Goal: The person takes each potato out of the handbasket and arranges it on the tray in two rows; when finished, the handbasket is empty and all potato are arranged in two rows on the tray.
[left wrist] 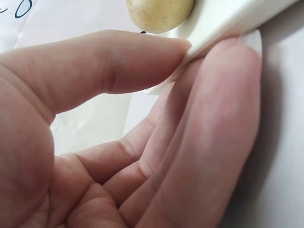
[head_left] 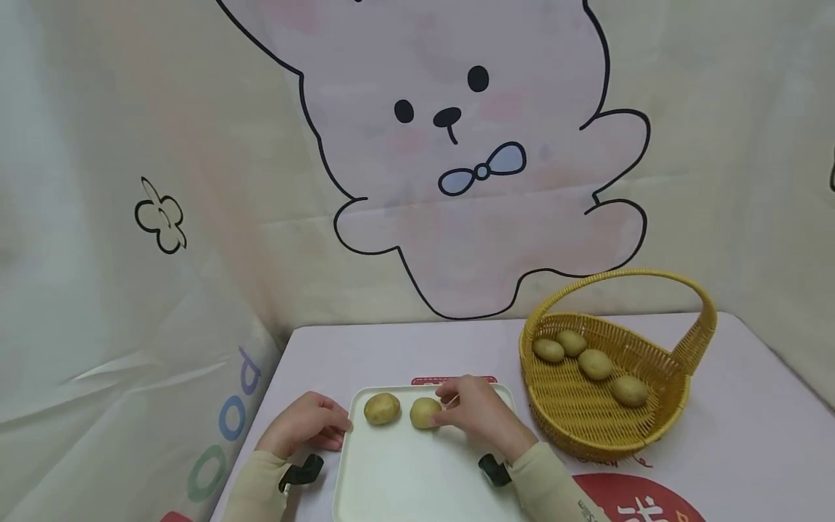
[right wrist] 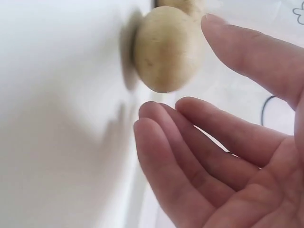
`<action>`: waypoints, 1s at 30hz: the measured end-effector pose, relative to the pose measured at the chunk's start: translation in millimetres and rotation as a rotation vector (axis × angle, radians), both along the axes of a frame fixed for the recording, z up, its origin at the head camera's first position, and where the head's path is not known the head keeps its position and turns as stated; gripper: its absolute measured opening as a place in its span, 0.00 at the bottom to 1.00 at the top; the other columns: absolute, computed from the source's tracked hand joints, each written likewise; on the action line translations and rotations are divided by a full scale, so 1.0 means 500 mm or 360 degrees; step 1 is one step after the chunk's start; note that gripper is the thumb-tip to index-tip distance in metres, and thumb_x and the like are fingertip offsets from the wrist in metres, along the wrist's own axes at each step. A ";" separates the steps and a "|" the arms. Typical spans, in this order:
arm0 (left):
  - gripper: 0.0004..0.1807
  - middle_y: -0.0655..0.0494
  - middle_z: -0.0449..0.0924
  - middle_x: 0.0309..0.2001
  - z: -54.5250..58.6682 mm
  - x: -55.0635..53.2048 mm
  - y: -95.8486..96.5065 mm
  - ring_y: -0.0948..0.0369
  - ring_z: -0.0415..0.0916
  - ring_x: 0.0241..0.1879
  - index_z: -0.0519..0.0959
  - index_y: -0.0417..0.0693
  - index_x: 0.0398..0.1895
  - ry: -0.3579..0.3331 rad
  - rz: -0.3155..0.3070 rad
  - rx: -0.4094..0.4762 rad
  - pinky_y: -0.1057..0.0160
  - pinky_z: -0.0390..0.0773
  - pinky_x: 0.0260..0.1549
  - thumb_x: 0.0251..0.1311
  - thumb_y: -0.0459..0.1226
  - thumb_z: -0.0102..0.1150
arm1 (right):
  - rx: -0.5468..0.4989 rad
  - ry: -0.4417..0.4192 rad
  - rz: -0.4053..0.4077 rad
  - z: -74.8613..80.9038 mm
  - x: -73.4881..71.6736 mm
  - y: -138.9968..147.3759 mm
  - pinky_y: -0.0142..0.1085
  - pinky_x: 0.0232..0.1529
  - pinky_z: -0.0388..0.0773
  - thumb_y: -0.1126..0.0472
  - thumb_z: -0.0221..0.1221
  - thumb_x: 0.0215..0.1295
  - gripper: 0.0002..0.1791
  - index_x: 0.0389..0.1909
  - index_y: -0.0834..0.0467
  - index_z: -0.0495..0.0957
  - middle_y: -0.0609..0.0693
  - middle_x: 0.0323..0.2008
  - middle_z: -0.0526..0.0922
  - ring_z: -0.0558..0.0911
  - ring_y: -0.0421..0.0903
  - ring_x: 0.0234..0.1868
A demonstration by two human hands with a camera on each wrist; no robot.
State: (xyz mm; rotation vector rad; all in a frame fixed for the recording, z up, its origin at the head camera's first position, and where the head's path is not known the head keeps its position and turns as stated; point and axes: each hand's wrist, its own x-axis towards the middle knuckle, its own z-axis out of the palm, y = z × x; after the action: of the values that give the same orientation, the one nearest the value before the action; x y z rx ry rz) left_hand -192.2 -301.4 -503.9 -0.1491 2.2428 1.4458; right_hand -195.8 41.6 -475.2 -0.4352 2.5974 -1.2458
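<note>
A white tray (head_left: 417, 471) lies on the table, with two potatoes near its far edge. My left hand (head_left: 312, 422) pinches the tray's left rim; in the left wrist view its thumb (left wrist: 128, 61) lies on the rim and the fingers curl beneath. The left potato (head_left: 382, 409) sits by the far left corner. Beside it is a second, rounder potato (head_left: 425, 412). My right hand (head_left: 479, 413) is at this second potato, thumb and fingers spread around it. In the right wrist view, a gap shows between the potato (right wrist: 166, 50) and the fingertips (right wrist: 151, 130).
To the right of the tray stands a yellow woven basket (head_left: 603, 438) with a tall handle and several potatoes (head_left: 595, 364) inside. A printed cloth (head_left: 391, 348) covers the table. Behind hangs a curtain (head_left: 483, 239) with a cartoon bear.
</note>
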 end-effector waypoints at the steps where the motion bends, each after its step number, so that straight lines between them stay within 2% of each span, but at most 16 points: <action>1: 0.12 0.52 0.86 0.27 -0.001 0.001 -0.002 0.63 0.84 0.25 0.87 0.34 0.41 0.0001 -0.0001 -0.0001 0.65 0.89 0.29 0.59 0.35 0.72 | 0.0012 0.0000 -0.0002 0.006 0.004 0.004 0.41 0.44 0.86 0.56 0.82 0.54 0.24 0.50 0.61 0.89 0.52 0.44 0.90 0.86 0.43 0.43; 4: 0.12 0.53 0.86 0.27 -0.005 0.003 -0.006 0.63 0.84 0.26 0.87 0.35 0.40 -0.0005 -0.0001 -0.0006 0.65 0.90 0.30 0.60 0.35 0.72 | 0.0054 0.0011 -0.0007 0.022 0.021 0.024 0.40 0.42 0.86 0.55 0.81 0.55 0.25 0.51 0.61 0.89 0.53 0.46 0.91 0.86 0.43 0.42; 8: 0.12 0.54 0.86 0.26 -0.009 0.004 -0.006 0.63 0.84 0.25 0.87 0.35 0.40 -0.0001 -0.0005 -0.0009 0.64 0.90 0.31 0.59 0.36 0.72 | 0.0113 0.0029 -0.0007 0.047 0.052 0.081 0.38 0.41 0.86 0.54 0.81 0.57 0.23 0.51 0.59 0.89 0.51 0.46 0.91 0.85 0.42 0.41; 14: 0.11 0.54 0.85 0.25 -0.007 0.002 -0.004 0.64 0.84 0.25 0.87 0.35 0.40 0.0002 -0.0015 -0.0019 0.64 0.90 0.30 0.59 0.36 0.72 | 0.0122 0.0267 0.0035 0.088 0.094 0.211 0.32 0.41 0.87 0.53 0.79 0.60 0.20 0.51 0.56 0.89 0.46 0.44 0.91 0.85 0.38 0.40; 18: 0.11 0.54 0.85 0.26 -0.006 0.002 -0.002 0.63 0.84 0.26 0.87 0.35 0.40 -0.0004 -0.0025 -0.0025 0.64 0.90 0.31 0.60 0.36 0.71 | 0.0180 0.0356 -0.0047 0.124 0.112 0.297 0.31 0.42 0.88 0.51 0.78 0.62 0.18 0.50 0.52 0.90 0.43 0.44 0.92 0.85 0.32 0.40; 21: 0.11 0.54 0.86 0.26 -0.007 0.001 0.001 0.63 0.84 0.26 0.86 0.35 0.40 -0.0004 -0.0040 -0.0018 0.64 0.90 0.31 0.60 0.36 0.71 | 0.0308 0.0391 -0.0115 0.141 0.109 0.358 0.31 0.41 0.87 0.49 0.77 0.63 0.18 0.50 0.51 0.90 0.44 0.45 0.92 0.86 0.34 0.41; 23: 0.11 0.54 0.86 0.27 -0.006 0.002 -0.001 0.63 0.84 0.26 0.86 0.34 0.40 -0.0005 -0.0043 -0.0010 0.64 0.90 0.31 0.61 0.35 0.71 | 0.0396 0.0400 -0.0144 0.143 0.095 0.396 0.32 0.41 0.87 0.49 0.77 0.63 0.19 0.51 0.52 0.90 0.45 0.46 0.92 0.87 0.37 0.42; 30: 0.12 0.53 0.87 0.29 -0.003 0.002 -0.001 0.63 0.85 0.28 0.86 0.34 0.41 -0.0021 -0.0047 0.0033 0.64 0.91 0.32 0.61 0.35 0.71 | 0.0583 0.0409 -0.0209 0.110 0.042 0.515 0.36 0.40 0.86 0.52 0.78 0.62 0.23 0.53 0.61 0.88 0.53 0.47 0.92 0.89 0.49 0.45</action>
State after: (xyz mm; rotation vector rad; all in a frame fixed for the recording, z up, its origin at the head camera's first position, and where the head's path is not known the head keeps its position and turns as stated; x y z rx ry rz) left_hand -191.1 -301.9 -505.5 -0.1177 2.2098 1.4476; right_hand -174.9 299.1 -420.0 -0.3783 3.0310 -0.7586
